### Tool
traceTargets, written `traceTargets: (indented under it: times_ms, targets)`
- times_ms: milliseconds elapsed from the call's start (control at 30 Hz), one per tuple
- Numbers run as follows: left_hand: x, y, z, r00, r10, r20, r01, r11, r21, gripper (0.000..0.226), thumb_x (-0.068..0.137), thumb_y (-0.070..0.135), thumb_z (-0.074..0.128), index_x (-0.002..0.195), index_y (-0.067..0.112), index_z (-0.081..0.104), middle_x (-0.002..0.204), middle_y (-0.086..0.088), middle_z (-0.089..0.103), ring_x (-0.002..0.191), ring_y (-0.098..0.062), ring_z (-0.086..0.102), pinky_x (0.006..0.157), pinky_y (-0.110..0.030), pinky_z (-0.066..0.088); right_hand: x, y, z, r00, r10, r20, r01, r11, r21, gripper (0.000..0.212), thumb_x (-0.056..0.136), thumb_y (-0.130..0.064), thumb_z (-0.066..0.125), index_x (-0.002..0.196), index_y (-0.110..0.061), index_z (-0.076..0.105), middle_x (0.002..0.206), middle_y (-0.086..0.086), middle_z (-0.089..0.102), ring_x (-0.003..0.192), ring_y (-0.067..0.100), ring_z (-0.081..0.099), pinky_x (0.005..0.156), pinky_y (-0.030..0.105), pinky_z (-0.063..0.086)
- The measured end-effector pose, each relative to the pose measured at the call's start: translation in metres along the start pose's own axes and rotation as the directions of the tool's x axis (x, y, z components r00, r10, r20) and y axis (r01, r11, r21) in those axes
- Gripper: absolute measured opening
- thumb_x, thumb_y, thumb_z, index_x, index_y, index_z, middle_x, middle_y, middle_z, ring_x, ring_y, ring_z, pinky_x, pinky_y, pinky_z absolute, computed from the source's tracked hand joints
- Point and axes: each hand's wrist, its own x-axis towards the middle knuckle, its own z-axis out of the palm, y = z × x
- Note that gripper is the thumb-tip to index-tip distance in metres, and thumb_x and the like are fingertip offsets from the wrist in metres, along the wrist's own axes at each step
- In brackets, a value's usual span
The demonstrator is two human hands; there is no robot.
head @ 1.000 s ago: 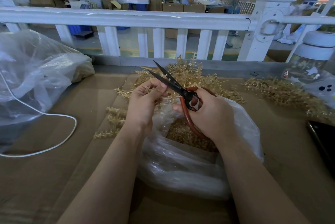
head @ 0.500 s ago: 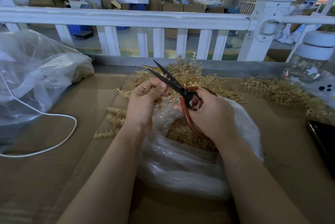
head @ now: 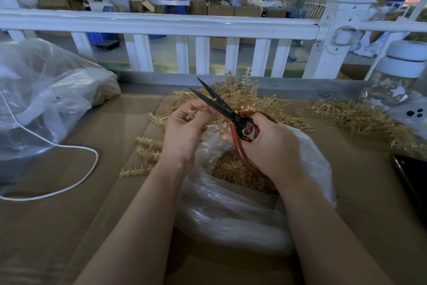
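Observation:
My right hand (head: 265, 144) grips the red handles of black-bladed scissors (head: 219, 104), whose blades stand apart and point up-left. My left hand (head: 184, 130) pinches a small amber plastic sprue piece (head: 193, 114) right beside the lower blade. Both hands hover over an open clear plastic bag (head: 231, 211) holding several small amber cut bits (head: 231, 169).
A pile of amber sprues (head: 242, 97) lies behind the hands, more at right (head: 360, 118) and a few at left (head: 147, 148). A large clear bag (head: 41, 90) and white cord (head: 69, 187) lie left. A jar (head: 399, 81), a dark phone (head: 411, 176) and a white railing (head: 161, 22) border the cardboard-covered table (head: 69, 227).
The scissor blades have opened a little wider. My left hand has shifted the sprue piece slightly by the blades. Both hands stay over the bag.

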Motion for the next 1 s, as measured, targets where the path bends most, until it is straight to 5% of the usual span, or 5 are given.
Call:
traceTargets:
  times_ms: [233, 533, 733, 1000]
  targets:
    - [-0.0007, 0.0003, 0.0017, 0.998, 0.059, 0.027, -0.060, 0.998, 0.028, 0.025, 0.086, -0.005, 0.065, 0.076, 0.018, 0.067, 0.078, 0.006, 0.069, 0.069, 0.000, 0.061, 0.062, -0.011, 0.047, -0.0005, 0.0005, -0.0001, 0.999, -0.017, -0.034, 0.017, 1.000, -0.001, 0.062, 0.074, -0.085, 0.050, 0.088, -0.027, 0.064, 0.072, -0.017, 0.063, 0.063, 0.007, 0.058, 0.054, 0.024, 0.048]
    - [-0.0019, 0.0016, 0.0015, 0.999, 0.031, 0.041, -0.031, 0.999, 0.009, 0.023, 0.086, -0.004, 0.064, 0.076, 0.017, 0.065, 0.075, 0.007, 0.066, 0.066, 0.000, 0.060, 0.062, -0.012, 0.047, -0.0002, 0.0020, 0.0012, 0.999, 0.012, 0.035, -0.014, 0.997, 0.070, 0.058, 0.072, -0.086, 0.051, 0.088, -0.032, 0.063, 0.066, -0.021, 0.057, 0.061, -0.005, 0.054, 0.053, 0.012, 0.038]
    - [-0.0010, 0.0006, -0.0006, 0.999, -0.036, 0.025, 0.036, 0.999, 0.000, 0.015, 0.089, 0.008, 0.065, 0.078, 0.020, 0.066, 0.084, 0.004, 0.070, 0.076, -0.005, 0.065, 0.074, -0.026, 0.043, 0.0004, 0.0026, 0.0022, 0.998, 0.027, 0.055, -0.029, 0.999, 0.046, 0.064, 0.070, -0.090, 0.046, 0.084, -0.030, 0.061, 0.066, -0.016, 0.060, 0.061, -0.002, 0.055, 0.052, 0.015, 0.039]
    - [-0.0012, 0.0006, 0.0015, 0.996, 0.086, 0.036, -0.086, 0.996, 0.001, 0.037, 0.089, -0.001, 0.064, 0.064, 0.026, 0.069, 0.073, 0.010, 0.070, 0.067, 0.002, 0.063, 0.063, -0.009, 0.046, 0.0013, 0.0015, 0.0010, 1.000, 0.006, 0.018, -0.006, 1.000, 0.018, 0.065, 0.073, -0.087, 0.049, 0.094, -0.027, 0.064, 0.077, -0.012, 0.067, 0.070, 0.009, 0.062, 0.060, 0.028, 0.053]
